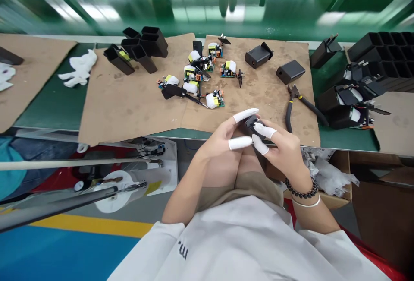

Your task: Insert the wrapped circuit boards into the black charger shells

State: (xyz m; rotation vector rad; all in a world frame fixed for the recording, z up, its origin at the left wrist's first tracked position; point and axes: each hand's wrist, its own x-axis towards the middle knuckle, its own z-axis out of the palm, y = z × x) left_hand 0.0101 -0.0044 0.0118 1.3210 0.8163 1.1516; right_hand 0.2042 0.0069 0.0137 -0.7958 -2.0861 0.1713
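Both my hands hold a small black plastic charger case (252, 124) just in front of the table edge. My left hand (226, 136) wraps it from the left, white finger cots on the index finger and thumb. My right hand (284, 149) grips it from the right with cots on two fingers and a bead bracelet at the wrist. Beyond my hands, on the cardboard sheet (129, 99), lies a heap of small circuit boards (203, 78) with white and yellow parts.
Black cutting pliers (293, 104) lie right of my hands. Two closed black cases (274, 63) rest behind them. Empty black shells (139, 48) are stacked at back left, more shells (371, 69) at right. White gloves (79, 69) lie at left. A cardboard box (336, 177) stands below the table.
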